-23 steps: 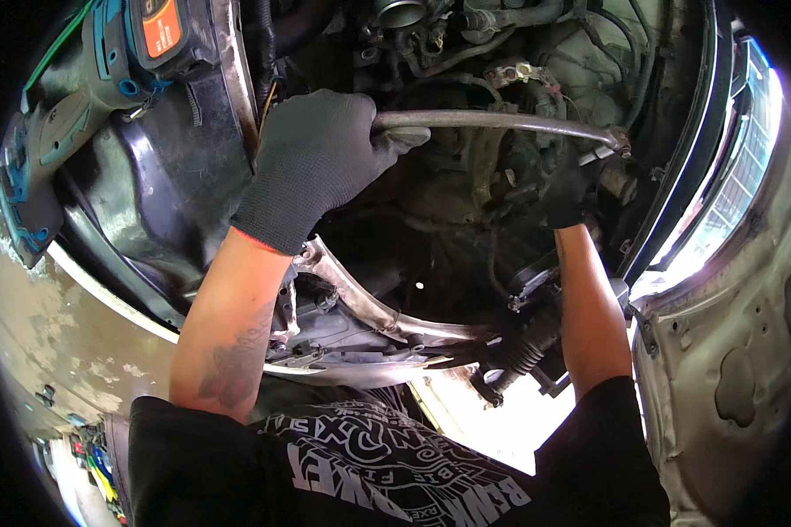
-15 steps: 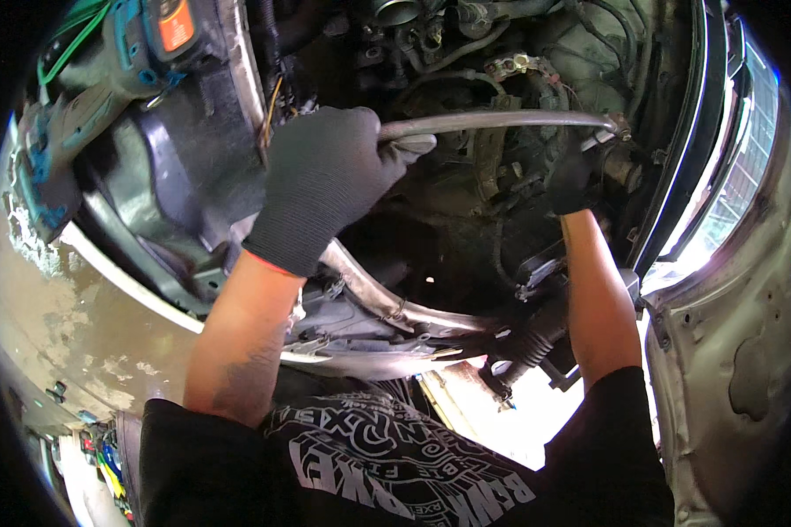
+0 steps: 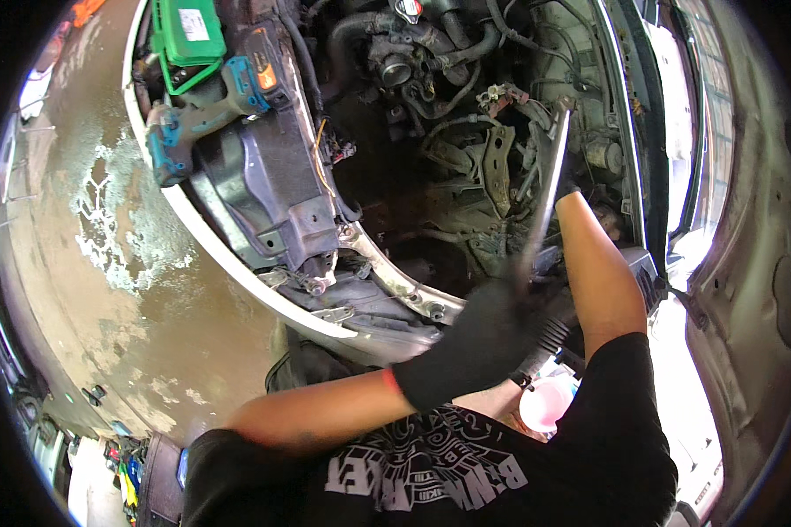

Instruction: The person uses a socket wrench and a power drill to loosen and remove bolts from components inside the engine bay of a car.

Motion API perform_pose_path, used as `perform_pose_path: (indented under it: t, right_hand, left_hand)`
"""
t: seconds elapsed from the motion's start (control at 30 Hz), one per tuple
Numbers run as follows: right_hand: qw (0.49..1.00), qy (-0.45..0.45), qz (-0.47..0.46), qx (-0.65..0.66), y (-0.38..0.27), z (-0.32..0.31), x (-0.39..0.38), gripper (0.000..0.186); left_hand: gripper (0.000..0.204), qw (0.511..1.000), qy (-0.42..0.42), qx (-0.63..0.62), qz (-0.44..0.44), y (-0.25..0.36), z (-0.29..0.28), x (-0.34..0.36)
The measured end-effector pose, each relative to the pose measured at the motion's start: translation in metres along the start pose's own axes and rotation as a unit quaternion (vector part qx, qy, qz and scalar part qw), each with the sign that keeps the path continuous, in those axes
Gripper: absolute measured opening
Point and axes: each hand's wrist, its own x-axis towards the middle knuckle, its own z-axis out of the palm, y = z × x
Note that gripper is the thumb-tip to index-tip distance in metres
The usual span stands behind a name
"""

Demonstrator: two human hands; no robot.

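The left hand point(image 3: 475, 347), in a black glove, is closed around the lower end of a long metal breaker bar point(image 3: 545, 189) and shows a little blurred. The bar runs up and slightly right from that grip into the open engine bay point(image 3: 439, 176) of a car, its far end meeting parts near the right inner wall of the bay. The right hand point(image 3: 564, 189) reaches deep into the bay just beside the upper half of the bar; only a dark gloved bit of it shows behind the bar, so I cannot tell whether it is open or gripping anything. The right forearm point(image 3: 593, 263) slants down from there to a black sleeve. At the upper left, a teal cordless power tool point(image 3: 211, 105) lies on the dark plastic cover point(image 3: 264, 193) at the front of the car, just below a green box-shaped part point(image 3: 185, 35). The white front edge of the car point(image 3: 237, 263) curves under them. Hoses and a round pipe opening point(image 3: 395, 70) sit at the top of the bay. A pink round object point(image 3: 545, 404) shows just below the left hand, near the person's black printed shirt point(image 3: 431, 474). The wet concrete floor point(image 3: 97, 263) spreads to the left.
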Motion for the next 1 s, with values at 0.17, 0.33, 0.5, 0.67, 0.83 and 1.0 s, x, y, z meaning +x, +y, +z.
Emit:
perform_pose_path:
  t: [0.17,0.33,0.5,0.67,0.83,1.0]
  right_hand:
    - [0.985,0.027,0.166,0.026,-0.097,0.035,-0.02,0.052]
    - [0.976,0.026,0.193,0.1,-0.099,0.025,-0.016,0.041]
    - [0.965,-0.034,0.165,0.199,-0.079,0.009,-0.012,0.031]
    - [0.946,-0.106,0.14,0.273,-0.069,0.01,-0.015,0.021]
    - [0.955,-0.112,0.145,0.235,-0.097,0.075,0.005,0.025]
    - [0.924,-0.189,0.127,0.306,-0.106,0.037,0.027,0.031]
  left_hand:
    - [0.027,0.994,0.073,-0.061,0.048,-0.046,0.13,0.07]
    - [0.021,0.965,-0.065,-0.253,-0.011,-0.014,0.123,0.068]
    - [0.028,0.917,-0.181,-0.355,-0.004,0.027,0.067,0.015]
    - [0.034,0.953,-0.106,-0.265,-0.097,0.008,-0.015,-0.058]
    - [0.028,0.948,-0.099,-0.283,-0.104,-0.005,-0.055,-0.065]
    - [0.022,0.996,-0.083,0.02,-0.028,-0.009,-0.06,-0.089]
